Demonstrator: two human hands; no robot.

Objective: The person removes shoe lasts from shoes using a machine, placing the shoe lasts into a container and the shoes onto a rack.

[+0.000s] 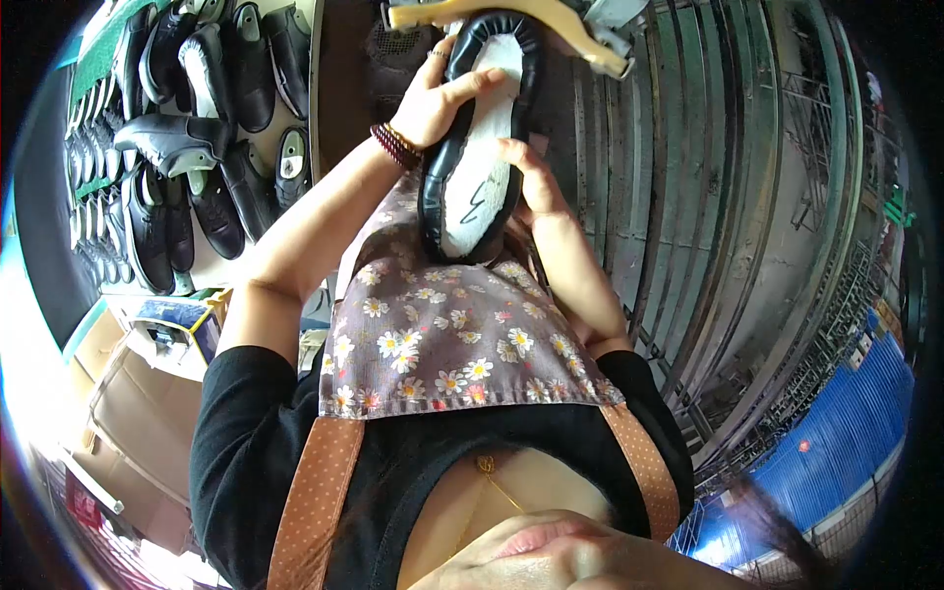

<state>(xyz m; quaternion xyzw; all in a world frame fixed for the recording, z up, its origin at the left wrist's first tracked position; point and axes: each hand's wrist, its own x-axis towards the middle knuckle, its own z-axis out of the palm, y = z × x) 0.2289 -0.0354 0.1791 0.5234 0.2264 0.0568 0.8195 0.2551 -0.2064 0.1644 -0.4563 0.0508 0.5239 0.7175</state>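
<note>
A black shoe upper is held bottom side up in front of my floral apron. Its edge is gathered over a pale insole that carries dark pen marks near the lower end. My left hand, with a beaded bracelet at the wrist, grips the shoe's left side, thumb lying on the insole. On the opposite side my right hand closes around the edge, its thumb also on the insole. The other fingers of both hands are partly hidden behind the shoe. A yellowish curved machine part is just beyond the shoe's upper end.
Several black shoes are arranged on a rack at the left. Cardboard boxes stand below them. Long metal rails run along the right side, with a blue ribbed panel farther out.
</note>
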